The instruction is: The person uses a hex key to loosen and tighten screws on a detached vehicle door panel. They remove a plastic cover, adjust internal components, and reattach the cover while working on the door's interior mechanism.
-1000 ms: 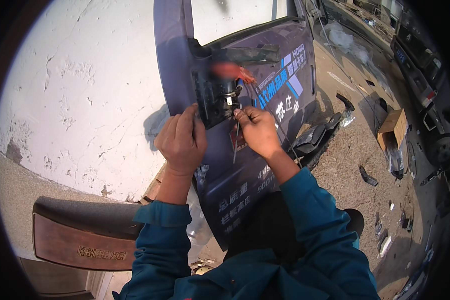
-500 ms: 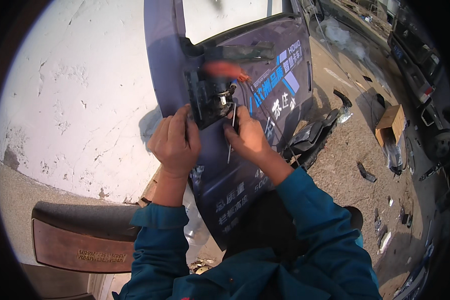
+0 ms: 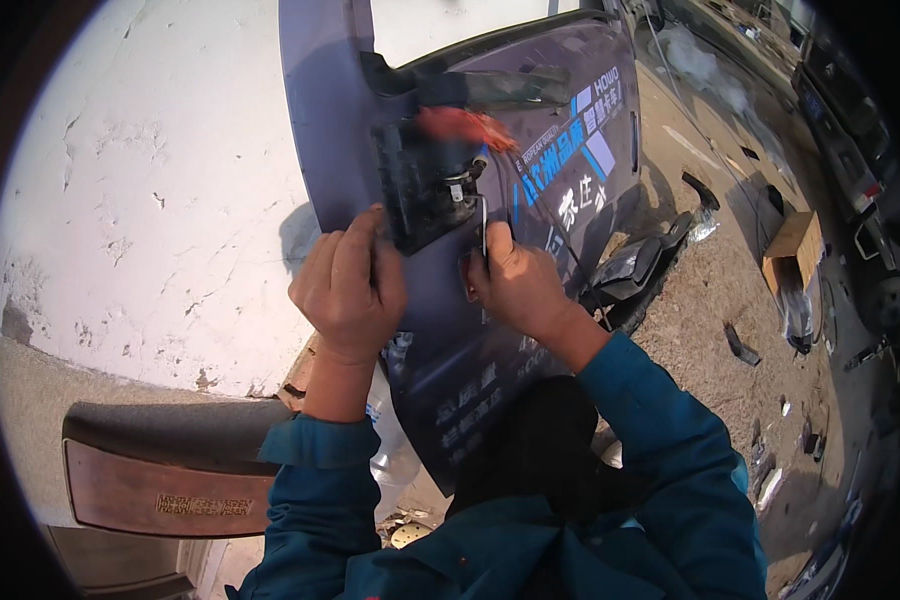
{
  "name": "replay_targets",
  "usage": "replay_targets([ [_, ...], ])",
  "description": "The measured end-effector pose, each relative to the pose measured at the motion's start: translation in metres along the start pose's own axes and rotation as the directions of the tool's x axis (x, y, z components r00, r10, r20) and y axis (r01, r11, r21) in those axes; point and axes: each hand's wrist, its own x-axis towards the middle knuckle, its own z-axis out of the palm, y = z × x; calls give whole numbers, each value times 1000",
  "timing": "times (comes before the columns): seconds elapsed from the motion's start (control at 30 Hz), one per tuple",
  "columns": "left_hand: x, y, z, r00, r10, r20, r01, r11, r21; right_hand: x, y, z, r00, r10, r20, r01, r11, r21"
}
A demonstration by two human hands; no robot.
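Note:
A purple vehicle door stands in front of me. On it sits a black plate-like fitting with a small silver metal part on its right side. My left hand grips this fitting by its lower left edge, fingers bent and thumb close by. My right hand is closed around the long arm of a thin L-shaped hex key. The key's short bent end meets the fitting just below the silver part; its exact seat is too small to tell. Red material, partly blurred, hangs above.
A white wall rises on the left, above a dark brown bench-like panel. To the right, a black plastic part, an open cardboard box and scattered scraps lie on rough ground. A dark vehicle stands at the far right.
My right hand has shifted from a fingertip hold to a fuller grip on the hex key, slightly lower and to the right. The left hand stays at the fitting's edge.

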Motion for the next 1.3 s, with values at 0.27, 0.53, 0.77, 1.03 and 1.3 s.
replay_targets([
  [0.27, -1, -5, -4, 999, 29, 19, -30, 999, 13, 1, 2, 4, 987, -96, -130, 85, 992, -91],
  [0.53, -3, -6, 2, 999, 43, -27, -43, 999, -4, 43, 91, -27, 792, -605, 79, 603, 755, -258],
  [0.77, -3, -6, 3, 998, 23, -59, -24, 1000, -16, 38, 75, -26, 890, -455, 37, 453, 868, -202],
  [1.03, 1, -4, 2, 999, 32, -32, -33, 999, -42, 36, 34, -31, 988, -144, -52, 145, 989, 12],
  [1.3, -3, -2, 1, 999, -10, -35, 9, 999, -48, 23, -23, -69, 997, 74, 31, -80, 954, 290],
])
